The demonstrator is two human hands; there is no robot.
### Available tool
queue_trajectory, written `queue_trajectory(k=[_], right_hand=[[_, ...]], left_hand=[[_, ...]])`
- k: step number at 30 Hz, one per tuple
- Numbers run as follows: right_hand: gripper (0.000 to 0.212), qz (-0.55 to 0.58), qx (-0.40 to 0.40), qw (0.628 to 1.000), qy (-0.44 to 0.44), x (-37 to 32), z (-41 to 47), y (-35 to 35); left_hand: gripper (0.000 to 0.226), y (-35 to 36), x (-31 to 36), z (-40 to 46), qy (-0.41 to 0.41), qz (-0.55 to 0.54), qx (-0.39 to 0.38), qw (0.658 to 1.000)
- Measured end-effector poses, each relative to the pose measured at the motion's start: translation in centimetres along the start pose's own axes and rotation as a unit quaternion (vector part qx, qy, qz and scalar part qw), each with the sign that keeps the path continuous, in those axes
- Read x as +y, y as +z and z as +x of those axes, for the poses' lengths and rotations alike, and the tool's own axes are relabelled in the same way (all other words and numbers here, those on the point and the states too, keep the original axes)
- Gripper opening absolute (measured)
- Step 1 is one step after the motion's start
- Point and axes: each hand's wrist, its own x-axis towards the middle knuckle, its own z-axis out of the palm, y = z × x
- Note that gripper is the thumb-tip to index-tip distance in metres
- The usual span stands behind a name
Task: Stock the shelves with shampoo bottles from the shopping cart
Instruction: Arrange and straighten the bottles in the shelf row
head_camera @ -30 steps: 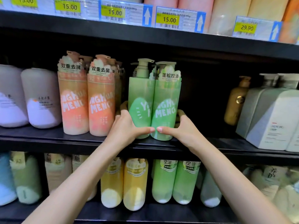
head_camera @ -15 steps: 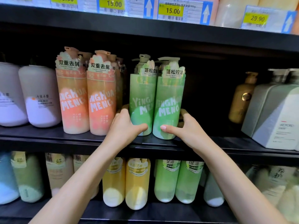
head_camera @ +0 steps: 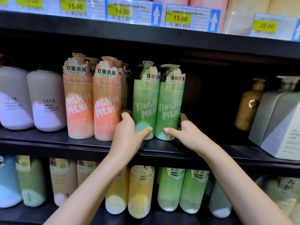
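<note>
Two green pump shampoo bottles stand upright side by side on the middle shelf [head_camera: 48, 142]. My left hand [head_camera: 129, 132] grips the left green bottle [head_camera: 144, 101] low down, thumb across its front and fingers behind it. My right hand [head_camera: 186, 133] grips the right green bottle [head_camera: 170, 104] the same way from the right side. Both labels face me. The shopping cart is out of view.
Two orange shampoo bottles [head_camera: 94, 101] stand close on the left, then lilac bottles [head_camera: 45, 101]. A dark gap lies right of the green pair, before a gold bottle [head_camera: 250, 104] and grey-white bottles [head_camera: 279, 120]. Price tags [head_camera: 134, 12] line the upper shelf edge. More bottles fill the lower shelf.
The left green bottle has turned so its label faces front. My thumbs, which met in front of the pair, have moved slightly apart. The view has shifted a little.
</note>
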Motion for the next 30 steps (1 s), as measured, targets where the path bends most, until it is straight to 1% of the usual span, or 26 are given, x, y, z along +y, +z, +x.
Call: queue_trajectory(k=[2,4,7,10,13,20,23,26,30], right_hand=[[0.02,-0.004,-0.002,1.0,0.0,0.0,0.3,0.1],[0.018,-0.007,0.002,1.0,-0.01,0.4,0.4,0.2],[0.035,-0.016,0.021,0.999,-0.033,0.5,0.4,0.5],[0.045,-0.012,0.039,0.998,-0.039,0.5,0.4,0.4],[0.055,-0.006,0.047,0.998,-0.041,0.5,0.1,0.3],[0.065,-0.009,0.067,0.997,-0.038,0.1,0.1,0.7],[0.062,-0.04,0.077,0.995,-0.042,0.0,0.1,0.7],[0.057,-0.037,0.064,0.997,-0.035,0.1,0.0,0.6],[0.051,-0.068,0.05,0.996,-0.035,0.1,-0.2,0.5]], left_hand=[[0.042,0.3,-0.2,0.1,0.012,0.021,0.011,1.0],[0.039,0.5,-0.3,0.3,0.008,0.029,0.011,1.0],[0.041,0.7,-0.2,0.5,-0.003,0.031,0.004,1.0],[0.048,0.8,-0.2,0.4,-0.002,0.04,0.0,0.999],[0.044,0.8,-0.4,0.3,-0.001,0.042,0.011,0.999],[0.044,0.7,-0.4,-0.1,0.016,0.062,0.037,0.997],[0.043,0.5,-0.3,-0.3,0.022,0.063,0.04,0.997],[0.045,0.1,0.1,-0.9,0.025,0.05,0.048,0.997],[0.048,-0.2,0.4,-1.5,0.03,0.035,0.047,0.998]])
